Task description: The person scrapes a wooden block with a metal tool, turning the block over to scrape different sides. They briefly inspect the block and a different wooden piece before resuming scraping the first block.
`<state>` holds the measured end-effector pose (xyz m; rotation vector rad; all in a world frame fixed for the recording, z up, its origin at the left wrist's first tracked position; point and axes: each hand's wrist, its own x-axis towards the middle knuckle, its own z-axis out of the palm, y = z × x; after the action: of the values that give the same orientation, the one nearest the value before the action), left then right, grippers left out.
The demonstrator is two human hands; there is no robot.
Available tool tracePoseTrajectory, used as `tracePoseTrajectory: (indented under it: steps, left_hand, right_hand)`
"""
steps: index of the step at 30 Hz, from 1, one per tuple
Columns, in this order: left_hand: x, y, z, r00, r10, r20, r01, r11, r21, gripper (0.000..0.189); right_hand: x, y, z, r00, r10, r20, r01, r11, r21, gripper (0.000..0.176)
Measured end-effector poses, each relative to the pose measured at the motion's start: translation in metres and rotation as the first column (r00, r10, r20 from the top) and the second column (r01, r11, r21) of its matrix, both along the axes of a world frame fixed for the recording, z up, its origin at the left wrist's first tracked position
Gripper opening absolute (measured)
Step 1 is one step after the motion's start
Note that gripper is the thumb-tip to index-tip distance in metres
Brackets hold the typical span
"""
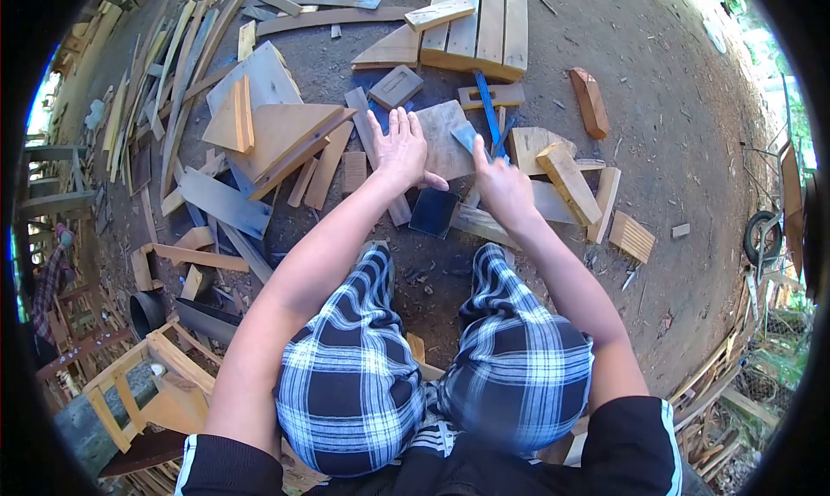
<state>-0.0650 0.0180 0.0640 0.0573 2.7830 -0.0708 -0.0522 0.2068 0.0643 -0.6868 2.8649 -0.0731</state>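
Bare dirt (661,275) strewn with wood offcuts (569,183) carries a squarish board (439,146) between both hands: the left hand (399,154), spread wide and gripping nothing, is at its left edge; the right hand (503,185) curls round a blue blade (464,135), its long axis slanting up-left over the board's right side

The board (443,143) looks matt wood, the ground (666,297) rough earth, the trousers (359,384) matt cloth.
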Motion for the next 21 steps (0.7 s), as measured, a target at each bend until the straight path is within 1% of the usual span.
tracePoseTrajectory:
  steps: [1,4,5,7,8,10,11,14,15,17,19,21]
  left_hand:
    - [0.000,0.000,-0.001,1.000,0.002,-0.001,-0.002,1.000,0.000,0.147]
    - [0.001,-0.001,0.002,1.000,-0.008,0.021,0.009,1.000,-0.018,0.147]
    - [-0.001,0.000,0.003,0.999,-0.006,0.033,0.007,1.000,-0.020,0.147]
    - [-0.002,-0.001,0.003,1.000,-0.005,0.017,0.005,1.000,0.003,0.147]
    - [0.000,-0.001,0.002,1.000,0.000,0.008,0.000,1.000,0.020,0.147]
    - [0.000,0.001,0.002,1.000,0.004,0.022,-0.004,1.000,0.011,0.147]
    - [0.000,0.002,0.002,1.000,-0.004,0.026,0.004,1.000,-0.009,0.147]
    - [-0.002,0.002,0.001,1.000,-0.010,0.027,0.010,1.000,-0.026,0.147]
    - [-0.002,0.002,0.002,0.999,-0.009,0.031,0.010,1.000,-0.029,0.147]
    - [-0.003,0.004,0.006,0.999,-0.014,0.047,0.017,0.998,-0.056,0.147]
    - [-0.005,0.004,0.009,0.998,-0.022,0.066,0.027,0.997,-0.075,0.146]
    - [-0.004,0.002,0.006,0.997,-0.029,0.064,0.033,0.998,-0.052,0.146]
  right_hand:
    - [-0.016,-0.008,-0.008,0.997,0.012,-0.070,-0.016,0.999,-0.049,0.066]
    - [-0.039,-0.026,-0.017,0.998,-0.037,-0.051,0.032,0.995,-0.098,0.067]
    - [-0.030,-0.019,-0.014,0.998,-0.044,-0.051,0.038,0.995,-0.096,0.067]
    - [0.003,0.004,-0.001,0.997,0.023,-0.072,-0.026,0.999,-0.047,0.067]
    - [0.020,0.014,0.008,0.998,0.027,-0.064,-0.030,0.999,-0.038,0.067]
    - [0.044,0.028,0.024,0.996,-0.009,0.089,0.005,0.999,0.050,0.065]
    - [0.043,0.028,0.022,0.995,-0.010,0.095,0.005,0.999,0.051,0.065]
    - [0.010,0.009,0.000,0.998,-0.007,-0.060,0.004,0.999,-0.048,0.064]
    - [-0.009,-0.001,-0.011,0.998,-0.008,-0.065,0.004,0.998,-0.055,0.064]
    - [-0.034,-0.018,-0.021,0.995,-0.034,-0.095,0.022,0.992,-0.126,0.063]
    - [-0.019,-0.009,-0.018,0.994,-0.033,-0.100,0.019,0.991,-0.132,0.063]
    - [0.007,0.007,-0.003,0.994,-0.012,-0.108,-0.002,0.992,-0.123,0.064]
